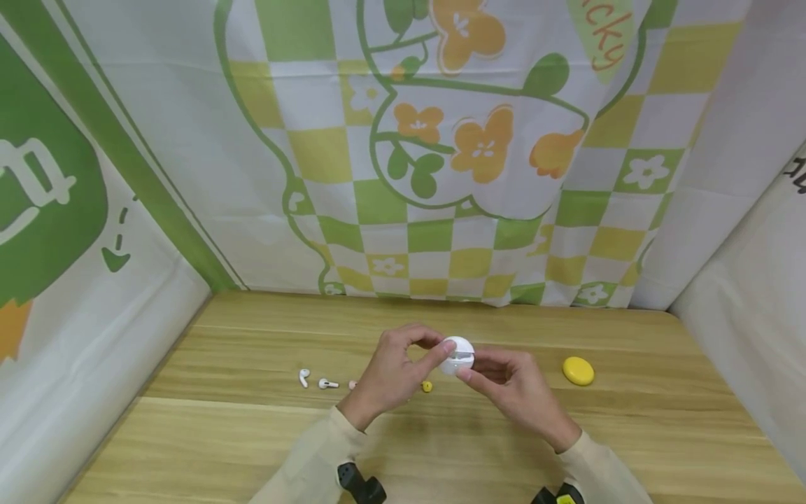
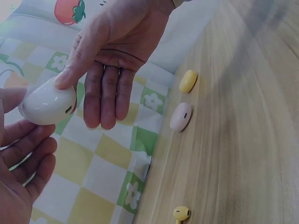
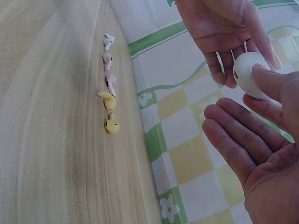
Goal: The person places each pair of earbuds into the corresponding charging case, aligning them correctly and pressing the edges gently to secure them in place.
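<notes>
A white, rounded earbud charging case (image 1: 459,348) is held above the table between both hands. My left hand (image 1: 397,367) pinches its left side, with the thumb on the front. My right hand (image 1: 519,392) grips its lower right edge with thumb and fingers. A grey band crosses the case's front; whether the lid stands ajar I cannot tell. In the left wrist view the case (image 2: 49,102) shows a glossy shell with a small dark slot, and the right hand's other fingers extend beside it. The right wrist view shows the case (image 3: 250,74) between both thumbs.
Loose earbuds lie in a row: white (image 1: 327,383), pink (image 3: 107,60) and yellow (image 3: 112,124). The left forearm partly covers the row in the head view. A yellow case (image 1: 578,371) and a pink case (image 2: 181,116) rest on the wooden table. A patterned curtain (image 1: 428,238) hangs behind.
</notes>
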### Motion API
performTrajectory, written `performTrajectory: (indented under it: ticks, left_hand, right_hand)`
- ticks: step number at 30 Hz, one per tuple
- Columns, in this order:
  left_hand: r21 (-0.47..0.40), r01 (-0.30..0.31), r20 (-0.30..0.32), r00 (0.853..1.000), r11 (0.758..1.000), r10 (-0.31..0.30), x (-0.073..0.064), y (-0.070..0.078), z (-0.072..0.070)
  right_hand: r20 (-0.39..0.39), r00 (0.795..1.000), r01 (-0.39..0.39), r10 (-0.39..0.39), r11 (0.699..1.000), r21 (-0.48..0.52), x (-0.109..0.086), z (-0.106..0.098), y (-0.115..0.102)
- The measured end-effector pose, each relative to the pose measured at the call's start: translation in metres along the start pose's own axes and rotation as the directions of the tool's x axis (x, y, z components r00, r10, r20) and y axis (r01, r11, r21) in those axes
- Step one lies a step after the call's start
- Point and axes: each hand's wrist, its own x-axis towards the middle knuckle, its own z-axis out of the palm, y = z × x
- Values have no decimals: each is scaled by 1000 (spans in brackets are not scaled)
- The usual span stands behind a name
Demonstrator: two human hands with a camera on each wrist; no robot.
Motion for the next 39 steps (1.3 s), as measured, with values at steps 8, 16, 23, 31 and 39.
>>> performTrajectory:
  ticks: [8,16,23,31,39]
  left_hand:
    - [2,108,40,993,994,-108,3,0,-3]
    - [-68,137,64,989,988,-133,-1,-3,-7]
    - [-109,158,97,984,981,-148,-5,-6,-9]
    - [-156,175,115,981,972,-158,-8,-11,-6]
    - [-101,171,76,984,980,-164,-16,-23,-16]
  right_hand:
    - [5,1000,25,-25,1000,18,0,1,2]
    - [-34,999,23,-23,1000,9,-1,1,3]
    - [-47,999,11,-11,1000,1,-1,-2,1]
    - [-49,999,2,-1,1000,9,-1,-3,2]
    - [-73,997,-13,12,1000,-10,-2,-6,4]
